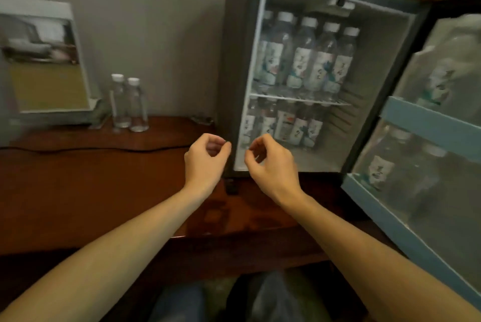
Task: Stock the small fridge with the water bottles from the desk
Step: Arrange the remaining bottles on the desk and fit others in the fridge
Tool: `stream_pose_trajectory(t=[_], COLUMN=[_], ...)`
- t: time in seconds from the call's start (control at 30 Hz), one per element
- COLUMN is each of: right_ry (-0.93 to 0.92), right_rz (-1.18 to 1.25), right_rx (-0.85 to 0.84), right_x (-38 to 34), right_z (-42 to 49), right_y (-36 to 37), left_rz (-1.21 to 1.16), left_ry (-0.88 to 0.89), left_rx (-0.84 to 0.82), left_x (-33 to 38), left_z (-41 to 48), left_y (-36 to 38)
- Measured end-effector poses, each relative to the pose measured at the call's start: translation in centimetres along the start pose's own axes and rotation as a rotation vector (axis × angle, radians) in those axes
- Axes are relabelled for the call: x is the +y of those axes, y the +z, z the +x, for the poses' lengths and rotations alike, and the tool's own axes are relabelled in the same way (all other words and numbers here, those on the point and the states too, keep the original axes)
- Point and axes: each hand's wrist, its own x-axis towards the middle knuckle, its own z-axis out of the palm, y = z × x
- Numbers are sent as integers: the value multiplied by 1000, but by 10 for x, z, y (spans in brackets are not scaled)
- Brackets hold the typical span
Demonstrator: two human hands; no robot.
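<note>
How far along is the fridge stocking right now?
Mostly done: the fridge shelves and door racks already hold labelled bottles. Nothing is in hand; the left hand and right hand are empty. Left: two bottles on the desk.

Dim warm room light, soft blur throughout, wide-angle bending at edges, faint glare on desk (78, 191).

Fridge (234, 66) shell was dark grey, liner white, wire shelf (299, 99) white. Inside the fridge, bottles (302, 53) were clear with white caps, labels white with teal and reddish print. Right of the fridge, door (421, 123) rails were light blue. Left of the fridge: two clear, white-capped, unlabelled bottles (128, 103), reddish-brown glossy desk (91, 178), black cable (104, 150), white-framed card (44, 56) with yellowish lower half. Wall behind was beige-grey.
</note>
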Motion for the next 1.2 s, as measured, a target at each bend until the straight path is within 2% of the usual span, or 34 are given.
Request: stream_pose_trajectory(t=[0.13,0.27,0.5,0.83,1.0,1.2], right_ry=[-48,-8,66,121,159,181], right_rz=[102,192,355,384,419,487], right_rx=[-125,-211,-180,-294,-340,-343], right_x=[-32,-59,-83,-91,-92,-97], right_z=[30,62,133,224,252,259], right_y=[70,128,227,347,382,389], left_rz=[34,93,194,415,441,397], left_ry=[-88,-154,-242,-192,-177,-199], left_rx=[116,186,195,75,57,29], left_x=[-36,-69,-129,-195,-219,-219], left_z=[24,55,125,237,269,281], left_y=[-63,-108,-165,-167,-166,-160])
